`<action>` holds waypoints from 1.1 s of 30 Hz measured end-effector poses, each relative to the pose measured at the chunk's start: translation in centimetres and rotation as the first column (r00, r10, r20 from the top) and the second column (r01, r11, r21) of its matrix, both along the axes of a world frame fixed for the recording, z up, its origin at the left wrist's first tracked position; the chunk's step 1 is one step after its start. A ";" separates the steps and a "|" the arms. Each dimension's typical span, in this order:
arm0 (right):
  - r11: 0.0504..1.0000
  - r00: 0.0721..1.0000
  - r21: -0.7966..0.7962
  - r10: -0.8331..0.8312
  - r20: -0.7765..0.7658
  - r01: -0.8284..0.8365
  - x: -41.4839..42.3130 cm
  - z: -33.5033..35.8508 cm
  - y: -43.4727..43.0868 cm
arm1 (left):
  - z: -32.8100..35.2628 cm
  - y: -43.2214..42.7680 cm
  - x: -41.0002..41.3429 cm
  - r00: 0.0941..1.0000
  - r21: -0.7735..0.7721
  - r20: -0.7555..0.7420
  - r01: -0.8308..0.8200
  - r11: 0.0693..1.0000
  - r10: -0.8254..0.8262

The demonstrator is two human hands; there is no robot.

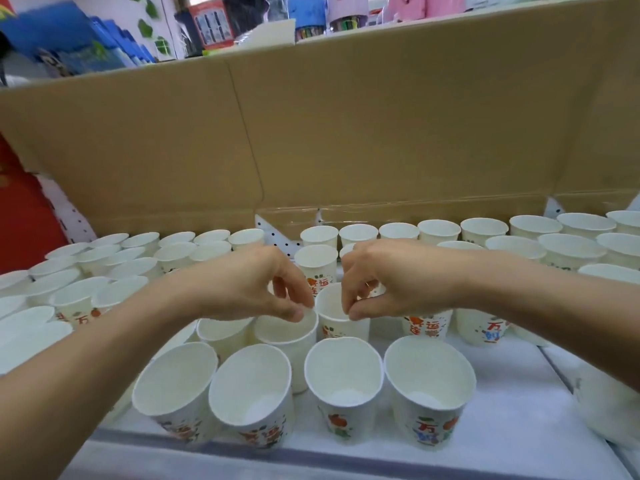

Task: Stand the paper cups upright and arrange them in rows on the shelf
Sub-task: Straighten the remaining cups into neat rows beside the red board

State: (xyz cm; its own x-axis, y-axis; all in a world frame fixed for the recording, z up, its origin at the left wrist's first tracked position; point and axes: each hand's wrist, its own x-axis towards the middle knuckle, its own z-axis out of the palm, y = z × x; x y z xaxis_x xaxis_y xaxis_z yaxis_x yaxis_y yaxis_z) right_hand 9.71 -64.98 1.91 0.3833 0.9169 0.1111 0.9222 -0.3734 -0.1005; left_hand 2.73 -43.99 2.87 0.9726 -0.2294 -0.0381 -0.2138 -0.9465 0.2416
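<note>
Several white paper cups with orange and blue print stand upright in rows on the white shelf (pixel 512 441). My left hand (pixel 249 282) pinches the rim of one cup (pixel 291 336) in the second row from the front. My right hand (pixel 391 275) pinches the rim of the neighbouring cup (pixel 341 323) just to its right. Four cups line the front row, among them one (pixel 343 386) directly below my hands. More cups fill the shelf to the left (pixel 72 299) and to the right (pixel 568 251).
A tall brown cardboard sheet (pixel 381 133) stands behind the cups as a back wall. A red box (pixel 24 209) is at the left. Coloured goods sit on a higher shelf (pixel 214 26). Bare shelf surface lies at the front right.
</note>
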 end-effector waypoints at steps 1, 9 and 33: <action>1.000 1.000 -0.010 -0.007 -0.004 0.007 0.0 0.1 -0.1 | -0.2 0.1 0.1 1.000 -0.013 0.002 0.002 1.000 -0.002; 0.996 0.999 -0.072 -0.054 -0.004 0.053 0.0 -0.1 -0.2 | 0.6 2.1 1.1 0.995 -0.037 0.080 -0.054 0.998 0.057; 0.969 0.974 -0.140 -0.186 0.126 0.203 0.0 0.0 -0.9 | -1.0 1.1 3.7 0.998 -0.042 -0.047 -0.052 0.998 0.050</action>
State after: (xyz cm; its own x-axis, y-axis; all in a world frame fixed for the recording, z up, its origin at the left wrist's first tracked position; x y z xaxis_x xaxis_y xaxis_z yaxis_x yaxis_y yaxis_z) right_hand 9.68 -65.85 1.87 0.5489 0.8354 0.0288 0.8326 -0.5494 0.0704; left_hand 6.44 -42.90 1.91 0.9806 -0.1817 -0.0741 -0.1531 -0.9444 0.2910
